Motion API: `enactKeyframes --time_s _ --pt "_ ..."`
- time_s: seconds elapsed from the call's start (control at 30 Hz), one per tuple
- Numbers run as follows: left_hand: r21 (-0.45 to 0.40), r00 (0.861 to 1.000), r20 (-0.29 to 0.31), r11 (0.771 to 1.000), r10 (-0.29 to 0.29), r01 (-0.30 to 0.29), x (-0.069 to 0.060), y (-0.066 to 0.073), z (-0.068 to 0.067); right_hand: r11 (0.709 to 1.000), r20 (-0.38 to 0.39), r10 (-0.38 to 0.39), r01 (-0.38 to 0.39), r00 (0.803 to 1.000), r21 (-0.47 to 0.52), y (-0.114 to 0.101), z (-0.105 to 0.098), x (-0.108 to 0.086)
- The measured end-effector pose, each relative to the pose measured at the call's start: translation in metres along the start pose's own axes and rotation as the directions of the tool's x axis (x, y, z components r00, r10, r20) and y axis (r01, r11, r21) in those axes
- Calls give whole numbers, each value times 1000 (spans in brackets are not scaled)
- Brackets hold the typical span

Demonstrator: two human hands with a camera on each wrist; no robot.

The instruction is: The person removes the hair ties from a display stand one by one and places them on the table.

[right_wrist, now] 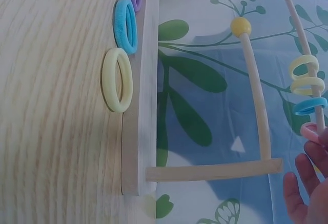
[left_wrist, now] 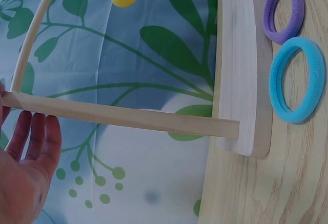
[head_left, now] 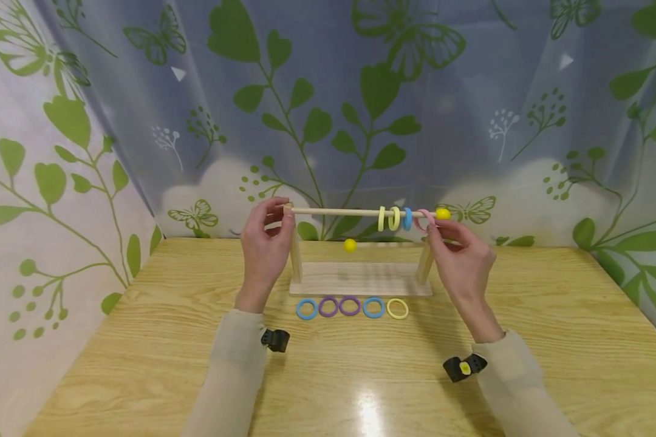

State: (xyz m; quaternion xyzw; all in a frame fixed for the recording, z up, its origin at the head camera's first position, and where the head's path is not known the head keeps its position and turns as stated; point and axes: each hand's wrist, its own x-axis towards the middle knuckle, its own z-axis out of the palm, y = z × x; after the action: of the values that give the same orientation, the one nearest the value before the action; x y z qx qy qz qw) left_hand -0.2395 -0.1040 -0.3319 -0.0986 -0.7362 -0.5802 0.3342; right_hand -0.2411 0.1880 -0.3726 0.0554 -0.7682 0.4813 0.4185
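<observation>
A wooden rack has a long upper rod (head_left: 333, 212) fixed to the top of its left post (head_left: 296, 258). My left hand (head_left: 268, 240) grips that post's top between thumb and fingers. Near the rod's right end, capped by a yellow ball (head_left: 443, 213), my right hand (head_left: 464, 261) pinches a pink hair tie (right_wrist: 308, 133) that is around the rod. Left of it hang a blue hair tie (head_left: 407, 219) and two pale yellow hair ties (head_left: 381, 219). The right hand's fingertips partly hide the pink one.
Several hair ties lie in a row before the rack's base (head_left: 361, 288): blue (head_left: 299, 310), purple and a pale yellow one (head_left: 389, 311). A lower rod (right_wrist: 257, 90) with a yellow ball (head_left: 350, 245) extends from the right post (head_left: 424, 264). A patterned curtain (head_left: 328, 121) hangs behind the table (head_left: 169, 340).
</observation>
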Motion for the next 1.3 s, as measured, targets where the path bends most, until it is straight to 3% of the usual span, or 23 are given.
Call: enactKeyframes --time_s 0.37,0.6,1.3 --pt "-2 1000 -6 1000 -8 8 7 -35 4 1000 -29 -18 18 999 18 -3 -4 4" --pt "-7 999 -6 999 34 -34 8 -37 3 999 -46 3 -2 999 37 -4 -7 6" --pt "-8 1000 8 1000 24 -24 7 -36 1 999 -103 39 -37 994 18 1 -13 7"
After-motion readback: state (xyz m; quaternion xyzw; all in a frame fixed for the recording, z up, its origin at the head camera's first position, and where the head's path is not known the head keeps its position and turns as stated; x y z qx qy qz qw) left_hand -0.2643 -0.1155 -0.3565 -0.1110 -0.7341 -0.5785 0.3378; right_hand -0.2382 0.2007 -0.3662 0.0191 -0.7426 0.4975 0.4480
